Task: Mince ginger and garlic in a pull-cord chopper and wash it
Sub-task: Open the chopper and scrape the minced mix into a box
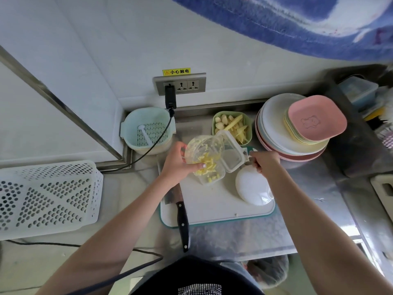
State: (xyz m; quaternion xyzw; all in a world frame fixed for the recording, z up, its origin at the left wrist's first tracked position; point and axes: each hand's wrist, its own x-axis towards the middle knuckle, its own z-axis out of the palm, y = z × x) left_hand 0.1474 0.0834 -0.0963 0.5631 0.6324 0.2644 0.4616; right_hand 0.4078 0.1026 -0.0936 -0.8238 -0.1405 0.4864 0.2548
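My left hand (176, 161) curls round the clear round bowl (202, 152), tipping yellow mince into a clear square tub (212, 175). My right hand (264, 160) pinches a metal tool (247, 155); the smooth white lid (252, 186) lies on the board (212, 205)

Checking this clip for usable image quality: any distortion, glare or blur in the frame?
Head view: wide-angle bending curves the wall edges and the blue cloth at the top; glare whitens the steel counter on the right; left hand, right hand and chopper bowl look slightly soft; lighting is even, shadows faint.
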